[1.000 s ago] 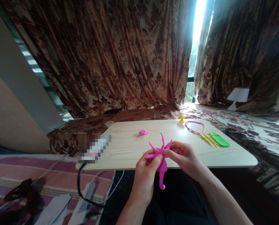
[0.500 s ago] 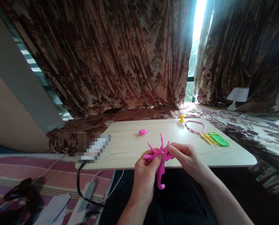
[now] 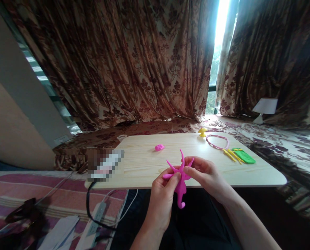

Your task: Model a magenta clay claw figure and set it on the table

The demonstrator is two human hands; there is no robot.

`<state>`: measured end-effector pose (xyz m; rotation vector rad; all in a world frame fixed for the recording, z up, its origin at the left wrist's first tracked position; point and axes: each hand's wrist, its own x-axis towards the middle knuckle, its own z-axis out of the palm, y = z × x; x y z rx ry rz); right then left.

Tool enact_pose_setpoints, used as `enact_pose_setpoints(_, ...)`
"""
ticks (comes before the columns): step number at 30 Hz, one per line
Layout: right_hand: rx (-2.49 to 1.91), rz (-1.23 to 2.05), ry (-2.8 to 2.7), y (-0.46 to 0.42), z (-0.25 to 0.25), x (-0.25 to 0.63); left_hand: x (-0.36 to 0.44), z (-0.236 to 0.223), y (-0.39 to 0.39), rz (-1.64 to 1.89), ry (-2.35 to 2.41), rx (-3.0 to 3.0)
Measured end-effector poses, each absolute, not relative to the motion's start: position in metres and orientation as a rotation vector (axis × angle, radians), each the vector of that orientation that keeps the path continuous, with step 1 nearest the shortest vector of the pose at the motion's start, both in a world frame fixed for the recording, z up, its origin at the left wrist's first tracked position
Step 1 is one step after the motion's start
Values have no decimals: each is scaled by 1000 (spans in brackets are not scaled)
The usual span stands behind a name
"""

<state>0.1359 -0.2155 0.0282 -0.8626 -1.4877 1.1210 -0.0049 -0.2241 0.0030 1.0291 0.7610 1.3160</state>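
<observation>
A bright pink clay figure [image 3: 180,187] is held up between my two hands, just over the near edge of the table. Several thin pointed arms spread from its top, and its lower end tapers to a curled tip. My left hand [image 3: 163,194] pinches the middle of it, thumb in front. The thumb and fingers of my right hand [image 3: 203,172] close on its right side, where the arms branch off; the fingertips behind the clay are hidden. Beyond my hands, a small pink clay lump [image 3: 159,147] lies on the light wooden table [image 3: 136,159].
At the table's right are a yellow mushroom-shaped piece [image 3: 202,132], a pink twisted loop [image 3: 217,136], thin yellow sticks [image 3: 233,155] and a green flat piece [image 3: 244,156]. A blurred-out item [image 3: 106,166] lies at left. Below it, a black cable [image 3: 87,203] hangs near a power strip [image 3: 93,220].
My right thumb has shifted left and inward onto the middle of the pink clay figure. One of its right arms now shows pointing up past my fingers. The figure has turned slightly.
</observation>
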Motion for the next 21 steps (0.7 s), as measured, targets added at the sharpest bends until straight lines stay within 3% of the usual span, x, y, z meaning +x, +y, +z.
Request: enact_pose_setpoints(21,-913,1055,-1407,-204,30,139,-2,0,-225,1311,789,927)
